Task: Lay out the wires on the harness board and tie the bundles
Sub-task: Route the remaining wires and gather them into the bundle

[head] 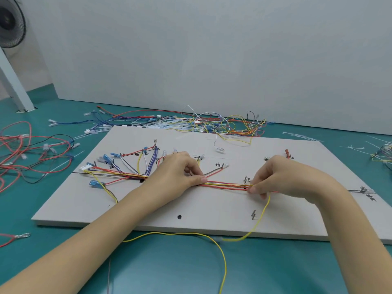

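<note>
Both hands pinch the wire bundle (227, 185) lying across the middle of the harness board (191, 209): left hand (180, 172) at nine o'clock, right hand (275, 177) at three. The yellow wire (259, 217) trails off the board's near edge onto the counter (63, 230); I'd say a tug could snag it on the peg (253, 214) or pull the fan-out loose.

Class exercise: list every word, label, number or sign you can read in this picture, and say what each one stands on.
None can be read for certain.
Black handwritten marks on the harness board, beside the wire ends: too blurred to read.
The clearest marks, at the board's right edge: still illegible.
No print shows on the wires or connectors.
</note>
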`<action>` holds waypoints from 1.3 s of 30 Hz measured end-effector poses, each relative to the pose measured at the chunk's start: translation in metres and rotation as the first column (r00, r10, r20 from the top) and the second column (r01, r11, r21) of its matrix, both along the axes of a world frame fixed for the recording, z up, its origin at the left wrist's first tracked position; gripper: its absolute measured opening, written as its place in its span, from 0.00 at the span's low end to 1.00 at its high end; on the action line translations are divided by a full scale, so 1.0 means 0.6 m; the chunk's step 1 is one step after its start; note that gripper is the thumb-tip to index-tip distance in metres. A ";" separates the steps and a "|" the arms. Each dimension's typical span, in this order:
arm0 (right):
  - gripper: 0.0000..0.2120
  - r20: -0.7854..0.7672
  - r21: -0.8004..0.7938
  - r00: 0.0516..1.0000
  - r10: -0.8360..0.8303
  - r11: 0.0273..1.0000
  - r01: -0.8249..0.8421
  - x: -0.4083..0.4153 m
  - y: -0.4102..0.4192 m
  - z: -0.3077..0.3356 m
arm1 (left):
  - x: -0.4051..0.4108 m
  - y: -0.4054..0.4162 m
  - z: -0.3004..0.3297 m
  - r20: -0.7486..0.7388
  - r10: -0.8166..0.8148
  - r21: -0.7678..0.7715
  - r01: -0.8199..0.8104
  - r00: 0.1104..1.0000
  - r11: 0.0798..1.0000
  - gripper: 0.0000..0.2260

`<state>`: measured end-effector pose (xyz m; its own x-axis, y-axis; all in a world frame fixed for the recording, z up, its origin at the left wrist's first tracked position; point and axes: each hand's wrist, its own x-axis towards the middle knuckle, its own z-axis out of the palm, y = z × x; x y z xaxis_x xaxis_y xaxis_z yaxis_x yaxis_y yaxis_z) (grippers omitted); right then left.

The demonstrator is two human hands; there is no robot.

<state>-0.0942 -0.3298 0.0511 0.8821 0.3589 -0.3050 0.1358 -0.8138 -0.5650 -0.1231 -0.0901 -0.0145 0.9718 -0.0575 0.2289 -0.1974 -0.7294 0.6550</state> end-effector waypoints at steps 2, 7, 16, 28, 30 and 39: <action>0.07 0.001 0.036 0.999 -0.032 0.999 0.032 0.001 -0.007 0.005 | 0.002 0.001 -0.003 0.008 0.001 -0.001 -0.001 1.000 1.000 0.07; 0.04 0.019 0.198 0.988 -0.156 0.969 0.149 0.009 -0.012 -0.003 | 0.004 0.002 -0.007 0.031 0.000 0.002 0.000 1.000 1.000 0.07; 0.05 -0.032 0.247 0.975 -0.220 0.944 0.221 0.018 -0.050 -0.015 | 0.004 0.003 -0.011 0.043 -0.007 -0.013 0.008 0.999 1.000 0.10; 0.11 0.062 0.103 0.964 -0.258 0.962 0.251 0.036 -0.123 -0.026 | 0.004 0.004 -0.014 0.044 -0.002 -0.013 0.002 0.999 1.000 0.09; 0.10 0.011 0.222 0.939 -0.345 0.916 0.334 0.037 -0.139 -0.030 | 0.004 0.004 -0.014 0.041 0.000 -0.014 0.001 0.999 1.000 0.10; 0.09 -0.127 0.320 0.918 -0.376 0.860 0.396 0.039 -0.162 -0.030 | 0.000 0.003 -0.012 0.022 0.004 -0.018 -0.004 1.000 1.000 0.09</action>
